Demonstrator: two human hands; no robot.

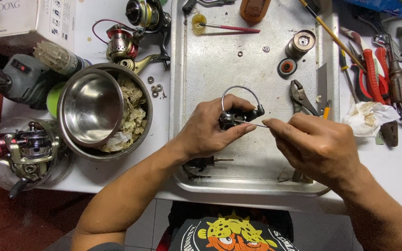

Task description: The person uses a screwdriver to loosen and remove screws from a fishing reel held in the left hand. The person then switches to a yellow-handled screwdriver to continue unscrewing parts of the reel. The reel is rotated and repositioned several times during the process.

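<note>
My left hand [210, 128] grips a black fishing-reel rotor with a wire bail arm [240, 110] above the metal tray [219, 60]. My right hand [315, 142] pinches a thin metal pin [252, 124] whose tip touches the rotor by my left thumb. Both hands hover over the middle of the tray. A dark reel part with a shaft [205, 162] lies on the tray under my left wrist.
On the tray lie a spool [300, 42], a round black-and-red cap [287, 67], pliers [301, 96], a small brush [229, 28] and washers. Left: nested steel bowls [91, 109] with rags, several reels, a power tool [17, 76]. Right: red-handled tools [373, 69], crumpled tissue [366, 116].
</note>
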